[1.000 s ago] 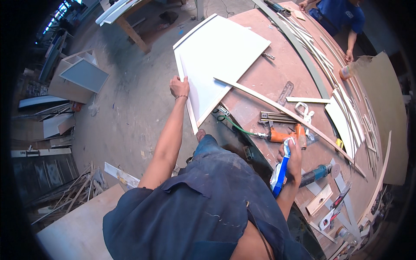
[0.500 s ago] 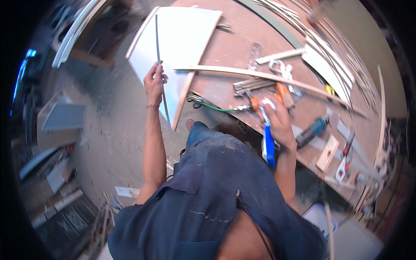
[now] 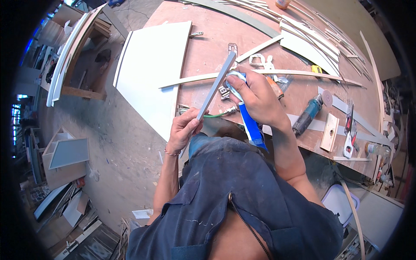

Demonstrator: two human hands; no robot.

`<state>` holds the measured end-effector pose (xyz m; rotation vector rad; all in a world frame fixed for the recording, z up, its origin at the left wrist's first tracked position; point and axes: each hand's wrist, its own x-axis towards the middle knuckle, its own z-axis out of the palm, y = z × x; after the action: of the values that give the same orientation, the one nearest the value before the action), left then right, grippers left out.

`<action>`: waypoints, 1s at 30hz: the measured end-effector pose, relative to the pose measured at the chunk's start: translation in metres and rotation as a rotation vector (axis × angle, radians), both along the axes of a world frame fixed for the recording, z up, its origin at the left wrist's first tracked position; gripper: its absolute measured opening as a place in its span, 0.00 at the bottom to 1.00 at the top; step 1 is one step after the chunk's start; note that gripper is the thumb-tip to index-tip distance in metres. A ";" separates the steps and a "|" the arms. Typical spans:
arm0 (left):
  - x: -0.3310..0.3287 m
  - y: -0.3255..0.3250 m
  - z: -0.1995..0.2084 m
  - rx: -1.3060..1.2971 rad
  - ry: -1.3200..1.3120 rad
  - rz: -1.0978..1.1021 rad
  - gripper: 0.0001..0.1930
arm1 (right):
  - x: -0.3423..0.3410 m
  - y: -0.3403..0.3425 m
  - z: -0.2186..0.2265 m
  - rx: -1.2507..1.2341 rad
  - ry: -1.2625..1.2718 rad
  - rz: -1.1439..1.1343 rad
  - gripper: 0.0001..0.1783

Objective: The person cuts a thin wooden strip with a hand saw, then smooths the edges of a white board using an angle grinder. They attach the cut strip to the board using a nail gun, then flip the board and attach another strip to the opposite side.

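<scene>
My left hand grips the lower end of a thin grey edging strip, which slants up and away to the right. In my closed right hand is a soft blue-and-white squeeze tube, its flattened blue end hanging down toward my body. The tube's upper part is beside the strip, near its far end; whether they touch I cannot tell. Behind my right hand, an orange tool lies mostly hidden on the workbench.
A large white panel juts from the bench's left side, with a long wooden strip across it. At right lie an angle grinder, a wooden block and a clear bottle. A green hose runs along the near edge.
My left hand has moved right and the strip now tilts to the right, in front of me. My right hand has brought the tube up and left, close to the strip.
</scene>
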<state>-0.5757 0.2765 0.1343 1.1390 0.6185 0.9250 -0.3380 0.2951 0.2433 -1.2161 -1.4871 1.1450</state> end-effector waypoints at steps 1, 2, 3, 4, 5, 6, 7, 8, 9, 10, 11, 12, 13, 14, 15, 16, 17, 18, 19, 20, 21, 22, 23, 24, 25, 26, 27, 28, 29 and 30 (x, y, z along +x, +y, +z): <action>0.000 -0.001 0.001 -0.003 0.007 0.000 0.17 | -0.001 0.000 0.000 -0.002 -0.025 0.002 0.23; 0.000 -0.003 0.001 -0.005 0.012 0.004 0.17 | -0.001 -0.001 0.000 -0.004 -0.051 0.003 0.23; 0.000 -0.003 0.001 -0.006 0.016 0.006 0.17 | -0.001 -0.002 0.001 -0.006 -0.077 0.003 0.23; -0.001 -0.004 0.001 -0.006 0.021 0.011 0.17 | -0.002 -0.003 0.004 -0.020 -0.066 0.006 0.23; -0.001 -0.004 0.001 -0.006 0.019 0.012 0.17 | -0.002 -0.006 0.007 -0.034 -0.056 0.009 0.23; 0.000 -0.004 0.001 -0.007 0.016 0.012 0.17 | -0.003 -0.007 0.010 -0.047 -0.045 0.012 0.22; 0.000 -0.006 0.000 -0.010 0.014 0.010 0.17 | -0.002 -0.008 0.010 -0.034 -0.075 0.012 0.22; 0.001 -0.007 0.001 -0.012 0.012 0.009 0.17 | 0.000 -0.007 0.010 -0.020 -0.105 0.013 0.22; 0.002 -0.008 0.002 -0.015 0.010 0.007 0.17 | 0.000 -0.008 0.010 -0.007 -0.135 0.013 0.22; 0.002 -0.008 0.003 -0.014 0.007 0.005 0.18 | 0.001 -0.009 0.008 -0.010 -0.117 0.009 0.22; 0.003 -0.008 0.002 -0.014 0.003 -0.002 0.18 | 0.001 -0.009 0.005 -0.013 -0.099 0.005 0.21; 0.003 -0.008 0.002 -0.013 0.000 -0.009 0.18 | 0.001 -0.010 0.004 -0.015 -0.080 0.001 0.21; 0.003 -0.009 0.001 -0.013 -0.004 -0.015 0.18 | 0.001 -0.011 0.003 -0.010 -0.076 -0.003 0.21; 0.002 -0.009 0.000 -0.014 0.000 -0.025 0.18 | 0.001 -0.013 0.003 -0.005 -0.071 -0.007 0.21; 0.002 -0.009 -0.001 -0.016 0.003 -0.035 0.18 | 0.002 -0.014 0.002 0.001 -0.067 -0.012 0.21; 0.003 -0.009 -0.002 -0.016 0.006 -0.045 0.18 | 0.002 -0.016 0.003 -0.019 -0.053 -0.005 0.21; 0.003 -0.010 -0.002 -0.017 0.002 -0.039 0.19 | 0.002 -0.018 0.004 -0.039 -0.039 0.003 0.21; 0.005 -0.011 -0.002 -0.019 -0.003 -0.032 0.19 | 0.002 -0.019 0.005 -0.059 -0.026 0.011 0.22; 0.005 -0.012 -0.001 -0.020 -0.007 -0.026 0.19 | 0.002 -0.020 0.005 -0.064 -0.048 0.035 0.21; 0.006 -0.013 0.000 -0.013 -0.014 -0.029 0.19 | 0.003 -0.021 0.005 -0.069 -0.070 0.061 0.21; 0.006 -0.013 0.002 -0.006 -0.020 -0.031 0.19 | 0.003 -0.022 0.005 -0.073 -0.092 0.087 0.21; 0.006 -0.013 0.003 0.001 -0.027 -0.034 0.19 | 0.003 -0.023 0.005 -0.118 -0.057 0.116 0.20; 0.005 -0.013 0.004 0.011 -0.022 -0.029 0.18 | 0.002 -0.024 0.004 -0.162 -0.022 0.146 0.20; 0.004 -0.014 0.004 0.021 -0.017 -0.022 0.18 | 0.001 -0.025 0.004 -0.207 0.013 0.177 0.19; 0.002 -0.014 0.005 0.033 -0.009 -0.015 0.18 | -0.001 -0.027 0.004 -0.227 0.049 0.197 0.19; 0.002 -0.015 0.006 0.027 -0.021 0.005 0.18 | -0.004 -0.029 0.004 -0.248 0.085 0.217 0.18; 0.001 -0.017 0.006 0.021 -0.033 0.026 0.18 | -0.007 -0.031 0.004 -0.268 0.120 0.239 0.18; 0.001 -0.019 0.008 0.012 -0.043 0.047 0.18 | -0.010 -0.032 -0.001 -0.294 0.172 0.276 0.19; 0.002 -0.020 0.011 0.030 -0.035 0.053 0.18 | -0.014 -0.033 -0.003 -0.266 0.162 0.255 0.19; 0.004 -0.020 0.016 0.048 -0.027 0.058 0.18 | -0.020 -0.035 -0.006 -0.238 0.152 0.234 0.19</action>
<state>-0.5719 0.2564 0.1502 1.1547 0.6131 1.0083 -0.3581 0.2599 0.2377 -1.1024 -1.4345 1.5723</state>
